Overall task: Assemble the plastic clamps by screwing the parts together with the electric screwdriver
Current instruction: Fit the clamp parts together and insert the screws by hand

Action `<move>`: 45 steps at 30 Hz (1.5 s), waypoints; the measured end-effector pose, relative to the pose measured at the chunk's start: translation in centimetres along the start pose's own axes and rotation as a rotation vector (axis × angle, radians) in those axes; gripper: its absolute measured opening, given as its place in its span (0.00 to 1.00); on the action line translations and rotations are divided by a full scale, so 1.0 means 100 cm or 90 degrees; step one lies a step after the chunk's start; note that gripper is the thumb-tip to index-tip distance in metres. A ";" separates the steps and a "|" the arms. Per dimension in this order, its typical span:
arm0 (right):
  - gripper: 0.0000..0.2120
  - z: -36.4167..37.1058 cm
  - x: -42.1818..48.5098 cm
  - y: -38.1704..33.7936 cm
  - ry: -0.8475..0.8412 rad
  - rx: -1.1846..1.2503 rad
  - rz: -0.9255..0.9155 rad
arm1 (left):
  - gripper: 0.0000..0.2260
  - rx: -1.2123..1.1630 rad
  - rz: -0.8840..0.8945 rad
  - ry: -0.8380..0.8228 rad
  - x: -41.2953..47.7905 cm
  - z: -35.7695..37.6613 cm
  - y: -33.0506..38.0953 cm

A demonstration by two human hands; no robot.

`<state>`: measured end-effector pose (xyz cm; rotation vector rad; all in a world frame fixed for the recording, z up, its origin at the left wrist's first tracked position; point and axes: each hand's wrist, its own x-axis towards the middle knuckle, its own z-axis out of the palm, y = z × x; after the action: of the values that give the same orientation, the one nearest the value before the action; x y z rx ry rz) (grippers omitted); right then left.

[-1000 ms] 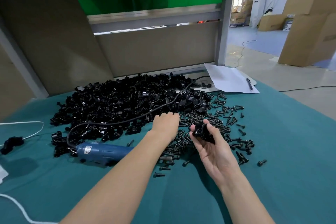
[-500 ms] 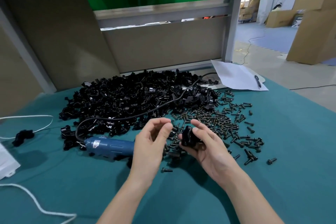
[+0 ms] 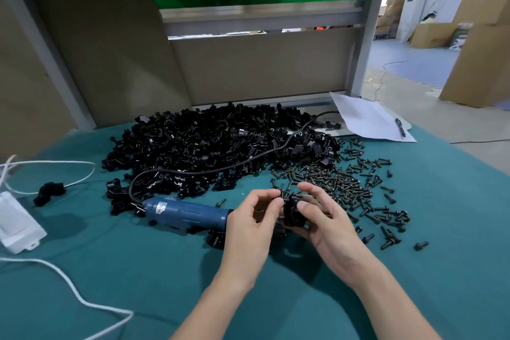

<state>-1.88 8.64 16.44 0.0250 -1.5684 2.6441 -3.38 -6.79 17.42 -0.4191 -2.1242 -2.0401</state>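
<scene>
My right hand grips a black plastic clamp between thumb and fingers, just above the teal mat. My left hand pinches a small dark screw at the clamp's top edge. The blue electric screwdriver lies on the mat left of my hands, its nose hidden behind my left hand. A big heap of black clamp parts fills the mat beyond. Loose screws are scattered right of the heap.
The screwdriver's black cable loops over the heap. A white box and white cords lie at the left. One black clamp sits alone at the left. Paper with a pen lies at the back right.
My left hand left the screw pile and came to the clamp with a screw pinched. My right hand drew the clamp nearer. The view shifted left.
</scene>
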 end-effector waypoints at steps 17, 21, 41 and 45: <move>0.23 -0.009 0.001 0.007 -0.020 -0.271 -0.064 | 0.06 0.060 -0.045 -0.045 0.003 -0.002 -0.004; 0.22 -0.010 0.002 0.007 -0.026 -0.231 -0.066 | 0.06 -0.049 -0.090 -0.071 0.006 -0.002 0.000; 0.25 -0.012 0.001 0.006 -0.041 -0.330 -0.068 | 0.08 0.012 -0.140 -0.087 0.003 -0.003 -0.003; 0.24 -0.012 0.002 0.005 -0.038 -0.295 -0.064 | 0.05 -0.074 -0.158 -0.096 0.007 -0.003 -0.003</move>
<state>-2.07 9.44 15.40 0.1533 -2.0958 2.1640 -4.19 -7.00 17.37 -0.3505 -2.2516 -2.3449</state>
